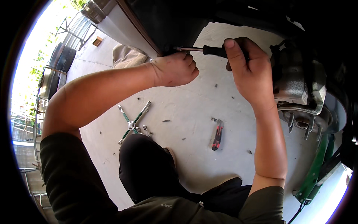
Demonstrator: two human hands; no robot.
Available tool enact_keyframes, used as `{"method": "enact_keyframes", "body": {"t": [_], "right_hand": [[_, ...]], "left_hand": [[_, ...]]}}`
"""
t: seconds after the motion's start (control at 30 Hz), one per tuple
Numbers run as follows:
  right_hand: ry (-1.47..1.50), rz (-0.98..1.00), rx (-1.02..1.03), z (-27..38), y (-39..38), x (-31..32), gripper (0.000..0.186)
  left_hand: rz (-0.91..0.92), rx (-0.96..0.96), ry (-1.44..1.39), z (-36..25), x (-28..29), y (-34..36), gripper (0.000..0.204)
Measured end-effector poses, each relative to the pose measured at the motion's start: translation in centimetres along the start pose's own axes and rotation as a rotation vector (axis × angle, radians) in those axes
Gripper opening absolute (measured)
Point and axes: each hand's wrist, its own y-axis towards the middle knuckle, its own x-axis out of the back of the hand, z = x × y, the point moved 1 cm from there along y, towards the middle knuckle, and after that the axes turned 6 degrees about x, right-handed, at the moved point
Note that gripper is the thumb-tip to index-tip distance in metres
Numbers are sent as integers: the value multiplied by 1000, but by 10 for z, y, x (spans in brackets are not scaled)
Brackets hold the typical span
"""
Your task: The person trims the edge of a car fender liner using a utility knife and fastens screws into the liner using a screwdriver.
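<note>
The right hand (253, 71) squeezes a black-handled screwdriver (213, 51). Its tip sits right by the curled left hand (176, 71); I can't tell what that holds.

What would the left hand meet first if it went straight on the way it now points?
Probably the right hand, wrapped around a black-handled driver: it comes next in line beyond the left hand. Depth is unclear, so the two could miss each other.
</note>
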Motion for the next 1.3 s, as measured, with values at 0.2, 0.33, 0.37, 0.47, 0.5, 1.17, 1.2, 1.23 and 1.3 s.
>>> {"method": "enact_keyframes", "body": {"t": [0.2,0.33,0.37,0.47,0.5,1.17,1.2,1.23,1.3], "right_hand": [[188,-87,429,-17,-8,-4,22],[279,41,-115,-15,-7,-4,18],[232,-12,-23,-19,-8,-6,18],[265,-158,214,-25,-11,-21,23],[305,-206,285,-25,-11,-20,26],[352,-240,185,-25,-9,-24,28],[396,-244,290,-26,-10,-25,30],[417,-245,342,-27,-9,-23,31],[362,-145,213,-28,-5,-17,33]], "left_hand": [[-67,8,-53,-1,-2,5,9],[14,4,34,-1,2,3,9],[-9,22,17,-2,2,2,9],[-36,40,6,-2,-1,3,9],[-40,41,10,-3,-1,4,9],[-76,37,-26,-2,-2,5,9],[-70,35,-24,-3,-3,6,9],[-72,37,-26,-3,-4,7,9],[-41,39,50,-3,-4,4,8]]}}
